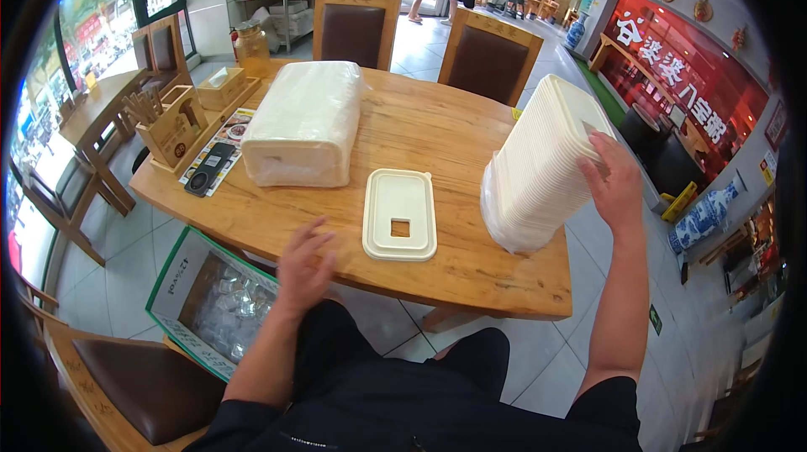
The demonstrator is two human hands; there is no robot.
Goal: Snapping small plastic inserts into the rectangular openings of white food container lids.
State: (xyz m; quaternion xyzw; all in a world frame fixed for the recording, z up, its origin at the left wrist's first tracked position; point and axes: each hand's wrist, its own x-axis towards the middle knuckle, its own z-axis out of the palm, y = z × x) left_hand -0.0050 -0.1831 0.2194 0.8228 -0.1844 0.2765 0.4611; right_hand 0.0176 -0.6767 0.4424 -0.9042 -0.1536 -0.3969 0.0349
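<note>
One cream plastic lid (382,233) with a square cut-out lies flat on the wooden table in front of me. To its right stands a tall, slightly leaning stack of matching lids (538,162), clear plastic wrap bunched around its base. The fingers and thumb of my right hand (612,179) close on the near right corner at the top of this stack. My left hand (306,267) hovers at the near table edge, left of the single lid, fingers apart and holding nothing. Beyond it sits a plastic-wrapped block of cream containers (303,124).
A green-rimmed carton (172,284) holding clear plastic-wrapped items stands below the table's left side. On the table's left are a dark phone-like device (208,170), a wooden caddy (172,134) and an amber jar (250,46). Chairs (490,57) stand across the table; people are farther back.
</note>
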